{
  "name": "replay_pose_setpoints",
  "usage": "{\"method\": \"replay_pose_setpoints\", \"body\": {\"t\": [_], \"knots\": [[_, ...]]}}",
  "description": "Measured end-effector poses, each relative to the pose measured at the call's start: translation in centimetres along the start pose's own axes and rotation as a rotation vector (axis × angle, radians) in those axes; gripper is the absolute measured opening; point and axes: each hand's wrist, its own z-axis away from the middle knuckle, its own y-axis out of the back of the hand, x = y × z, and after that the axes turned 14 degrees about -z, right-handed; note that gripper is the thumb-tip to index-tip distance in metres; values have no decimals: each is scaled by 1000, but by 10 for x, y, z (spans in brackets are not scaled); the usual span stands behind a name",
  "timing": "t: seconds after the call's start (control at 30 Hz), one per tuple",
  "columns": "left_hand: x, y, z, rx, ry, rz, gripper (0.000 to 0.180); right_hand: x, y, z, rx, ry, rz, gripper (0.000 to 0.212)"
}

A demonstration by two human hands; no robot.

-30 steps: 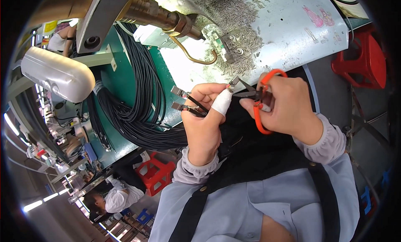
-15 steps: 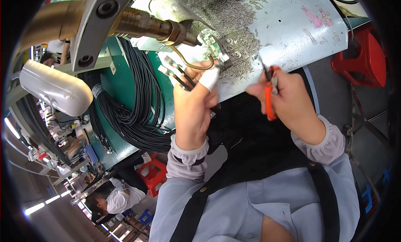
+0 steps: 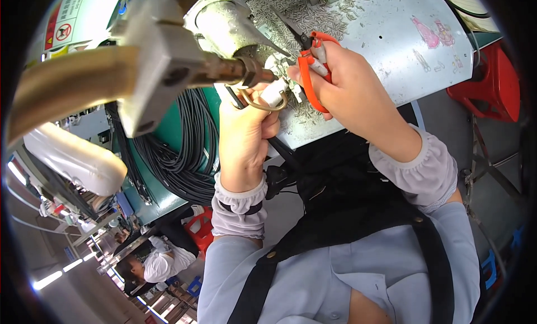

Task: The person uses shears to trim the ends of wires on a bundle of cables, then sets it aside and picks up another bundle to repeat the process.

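Note:
My left hand (image 3: 243,128) is closed around a black cable (image 3: 285,150) under the metal nozzle (image 3: 246,72) of a machine. A white cover (image 3: 274,93) wraps a fingertip of this hand. Just beyond that fingertip sits a small pale, greenish part (image 3: 295,89), its details too small to tell. My right hand (image 3: 355,83) grips red-handled cutters (image 3: 309,72), whose dark pointed blades aim away up and left. Its thumb and fingertip are close to the small part; whether they touch it I cannot tell.
Many small silvery pins (image 3: 335,19) lie heaped on the pale worktop (image 3: 397,55). A bundle of black cables (image 3: 187,145) rests on the green surface at left, beside a lamp (image 3: 84,162). A red stool (image 3: 495,89) stands right; another person (image 3: 165,262) sits at lower left.
My right hand has moved left and away from me, bringing the cutters up to my left hand. My left hand has shifted slightly left, and the view has tilted a little.

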Motion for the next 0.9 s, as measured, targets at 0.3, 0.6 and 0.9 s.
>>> {"method": "replay_pose_setpoints", "body": {"t": [0.3, 0.6, 0.9], "knots": [[-3, 0, 4, 123, -25, -75, 12, 5, -3, -1, -3, 56, -79, 16], [3, -2, 9, 37, -35, -120, 15, 5, -3, 7, 12, 6, -91, 15], [-18, -18, 47, 87, -198, -125, 16, -13, 9, 41, 259, 174, -16, 11]]}}
